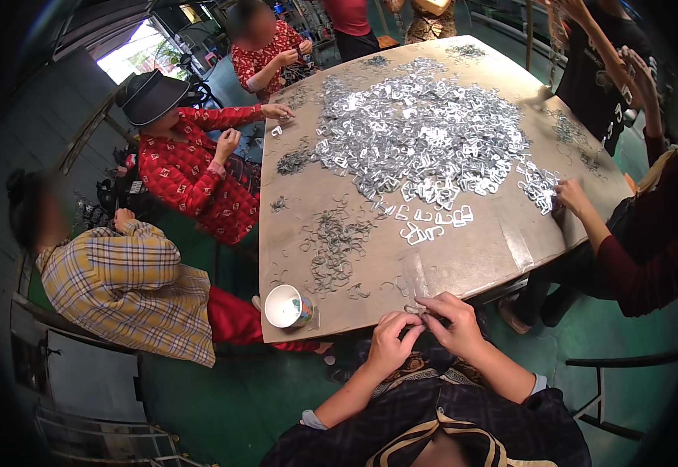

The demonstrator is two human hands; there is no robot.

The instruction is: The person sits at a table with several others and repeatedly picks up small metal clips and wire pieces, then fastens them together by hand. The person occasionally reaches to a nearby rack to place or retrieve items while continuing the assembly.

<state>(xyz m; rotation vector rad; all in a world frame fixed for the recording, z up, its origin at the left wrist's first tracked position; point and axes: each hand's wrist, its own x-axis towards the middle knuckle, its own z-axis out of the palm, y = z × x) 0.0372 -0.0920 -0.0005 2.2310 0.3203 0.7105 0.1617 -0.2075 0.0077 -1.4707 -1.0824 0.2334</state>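
Observation:
At the table's near edge, my left hand and my right hand meet with fingertips pinched together. Between them sits a small silvery metal hook, partly covered by the fingers. Just beyond lie a few loose silvery hooks, flat and bent in shape. To the left of these spreads a scatter of thin dark wire clips. A large heap of silvery hooks covers the middle of the table.
The brown-topped table has a white paper cup on its near left corner. Several people stand or sit around it. At the right, another person's hand touches a smaller pile of hooks. A metal frame stands at lower right.

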